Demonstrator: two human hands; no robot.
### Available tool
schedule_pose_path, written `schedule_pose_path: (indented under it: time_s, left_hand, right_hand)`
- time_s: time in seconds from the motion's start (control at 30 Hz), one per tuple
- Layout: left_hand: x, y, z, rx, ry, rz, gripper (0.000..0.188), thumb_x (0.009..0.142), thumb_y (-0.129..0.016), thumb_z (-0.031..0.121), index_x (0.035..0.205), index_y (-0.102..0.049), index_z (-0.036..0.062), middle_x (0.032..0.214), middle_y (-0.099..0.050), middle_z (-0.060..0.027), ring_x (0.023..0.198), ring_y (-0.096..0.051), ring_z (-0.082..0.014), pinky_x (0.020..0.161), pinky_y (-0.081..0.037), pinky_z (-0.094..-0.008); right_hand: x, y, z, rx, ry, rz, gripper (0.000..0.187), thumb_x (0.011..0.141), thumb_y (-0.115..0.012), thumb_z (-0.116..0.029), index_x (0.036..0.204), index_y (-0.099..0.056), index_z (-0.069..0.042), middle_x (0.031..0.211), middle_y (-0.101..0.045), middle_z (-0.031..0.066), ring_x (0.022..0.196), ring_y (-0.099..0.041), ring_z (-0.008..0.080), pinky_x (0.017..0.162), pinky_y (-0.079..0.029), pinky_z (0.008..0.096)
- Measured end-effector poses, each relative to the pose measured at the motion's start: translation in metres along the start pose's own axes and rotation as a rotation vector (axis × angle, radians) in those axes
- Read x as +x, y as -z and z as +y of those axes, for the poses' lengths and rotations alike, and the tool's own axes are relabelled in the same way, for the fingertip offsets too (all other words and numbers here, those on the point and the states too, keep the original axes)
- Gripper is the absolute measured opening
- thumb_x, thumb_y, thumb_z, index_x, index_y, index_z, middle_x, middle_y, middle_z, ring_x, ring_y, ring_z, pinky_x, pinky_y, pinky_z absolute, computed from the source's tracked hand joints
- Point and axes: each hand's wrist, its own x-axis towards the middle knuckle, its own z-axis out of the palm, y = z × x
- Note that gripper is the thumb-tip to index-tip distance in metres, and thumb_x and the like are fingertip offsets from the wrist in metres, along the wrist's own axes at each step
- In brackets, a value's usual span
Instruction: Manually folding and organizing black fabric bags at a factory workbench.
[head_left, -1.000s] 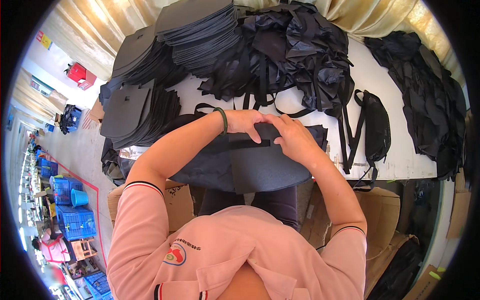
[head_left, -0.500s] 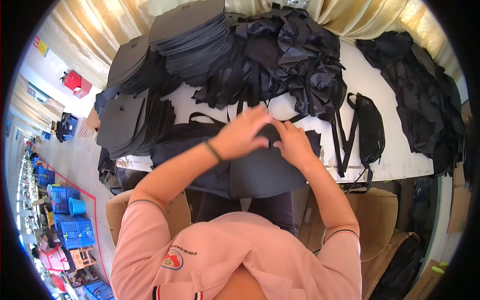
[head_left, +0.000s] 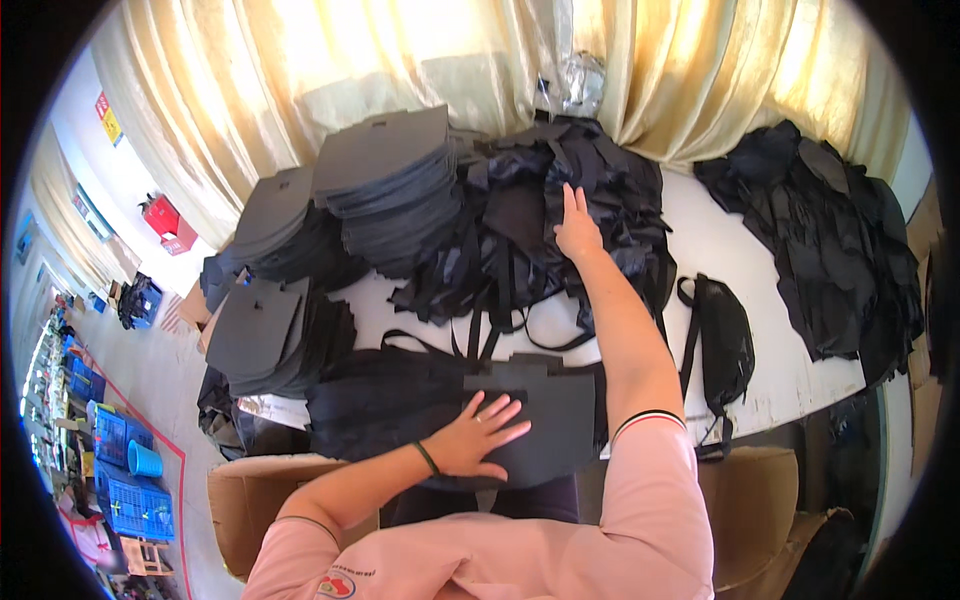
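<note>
My left hand (head_left: 476, 438) lies flat with its fingers spread, across the edge of a dark grey stiff panel (head_left: 560, 425) and the black fabric beside it. That panel rests on a black fabric bag (head_left: 370, 400) at the table's near edge. At the far side, my right hand (head_left: 578, 232) is stretched out over a heap of crumpled black bags (head_left: 520, 215). Its fingers point away from me, and I see nothing held in them. Whether it touches the heap I cannot tell.
Stacks of grey panels (head_left: 385, 160) stand on the left of the white table (head_left: 700, 225). A small black bag (head_left: 724, 340) with straps lies at right, and another black heap (head_left: 830, 250) beyond it. An opened cardboard box (head_left: 740, 510) sits below the near edge.
My hands were close together above the panel. Now the right has reached away to the far heap, and the left has come down flat nearer me. The view has tilted up.
</note>
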Motion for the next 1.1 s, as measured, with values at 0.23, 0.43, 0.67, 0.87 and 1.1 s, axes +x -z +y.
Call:
schedule_pose_path:
  time_s: [0.23, 0.43, 0.67, 0.87, 1.1]
  left_hand:
    - [-0.004, 0.025, -0.016, -0.381, 0.048, 0.227, 0.079, 0.084, -0.073, 0.04, 0.148, -0.036, 0.0114, 0.155, -0.029, -0.0179, 0.144, -0.029, -0.036, 0.117, -0.021, -0.0537]
    - [0.024, 0.068, -0.06, -0.63, 0.387, 0.969, 0.088, 0.076, -0.082, 0.018, 0.146, -0.03, 0.0027, 0.143, -0.039, -0.0174, 0.129, -0.046, -0.0302, 0.11, -0.036, -0.0416]
    - [0.028, 0.159, -0.05, -0.473, 0.209, 1.367, 0.046, 0.084, -0.069, -0.004, 0.125, -0.048, 0.002, 0.113, -0.059, -0.0077, 0.104, -0.058, -0.0151, 0.093, -0.046, -0.0286]
    - [-0.012, 0.217, -0.039, -0.464, 0.249, 1.325, 0.014, 0.092, -0.066, 0.004, 0.105, -0.063, -0.0005, 0.092, -0.064, -0.0012, 0.087, -0.057, -0.0067, 0.08, -0.048, -0.023]
    - [-0.022, 0.243, -0.016, -0.526, 0.235, 1.33, 0.019, 0.093, -0.067, 0.017, 0.099, -0.067, -0.0006, 0.078, -0.065, -0.003, 0.075, -0.056, -0.0063, 0.07, -0.048, -0.0247]
  right_hand:
    - [-0.027, -0.022, -0.023, 0.042, 0.189, 0.009, 0.03, 0.078, -0.072, -0.014, 0.103, -0.06, -0.002, 0.099, -0.067, 0.0212, 0.096, -0.065, 0.0383, 0.083, -0.053, 0.0464]
    - [-0.112, 0.063, -0.136, 0.474, 0.398, -0.292, 0.055, 0.081, -0.074, -0.014, 0.129, -0.048, -0.007, 0.075, -0.068, 0.0141, 0.069, -0.067, 0.0306, 0.066, -0.052, 0.0392]
    - [-0.116, 0.139, -0.199, 0.785, 0.517, -0.245, 0.036, 0.085, -0.071, -0.007, 0.119, -0.058, -0.007, 0.068, -0.063, 0.0081, 0.059, -0.061, 0.0157, 0.061, -0.05, 0.03]
    - [-0.116, 0.188, -0.214, 0.381, 0.614, 0.221, 0.03, 0.085, -0.075, -0.021, 0.109, -0.064, -0.005, 0.097, -0.065, 0.0125, 0.075, -0.064, 0.0221, 0.068, -0.053, 0.0319]
    - [-0.158, 0.189, -0.24, -0.12, 1.003, 0.416, 0.061, 0.071, -0.079, -0.021, 0.128, -0.056, -0.016, 0.131, -0.049, 0.0096, 0.118, -0.051, 0.028, 0.101, -0.037, 0.0483]
